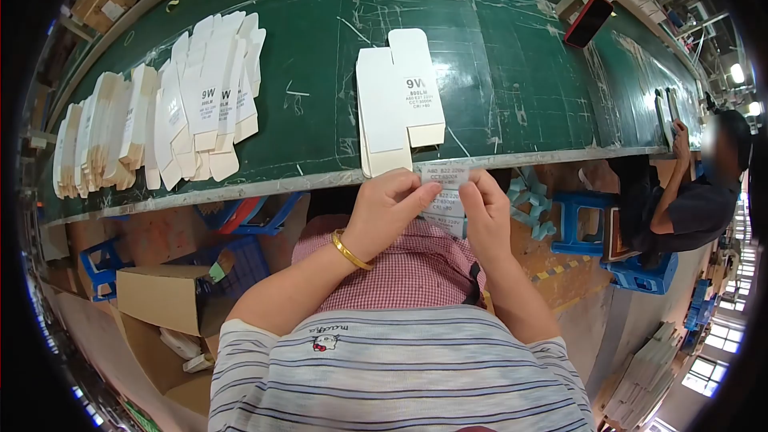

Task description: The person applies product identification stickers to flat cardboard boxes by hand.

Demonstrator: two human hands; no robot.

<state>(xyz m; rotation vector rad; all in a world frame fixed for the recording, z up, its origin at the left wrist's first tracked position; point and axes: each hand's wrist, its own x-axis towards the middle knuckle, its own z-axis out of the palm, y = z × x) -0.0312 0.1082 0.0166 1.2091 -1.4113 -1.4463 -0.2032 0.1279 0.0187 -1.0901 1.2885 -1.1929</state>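
Between my two hands, just in front of the table edge, is a strip of printed labels (446, 207) with several stickers in a row. My left hand (390, 206) pinches its left side with thumb and fingers. On the opposite side, my right hand (489, 210) grips the strip, thumb on top. Directly beyond the hands, a small stack of flat white cartons (386, 96) lies on the table, the top one printed "9W". Farther left, more folded white cartons (210, 84) lie in overlapping piles, some with the same print.
The green-topped table (312, 20) runs across the view. A phone (589, 22) leans at the back right. Another person (698, 192) sits at the right end. Below are blue stools (578, 220), an open cardboard box (160, 296) and curled backing strip (530, 202).
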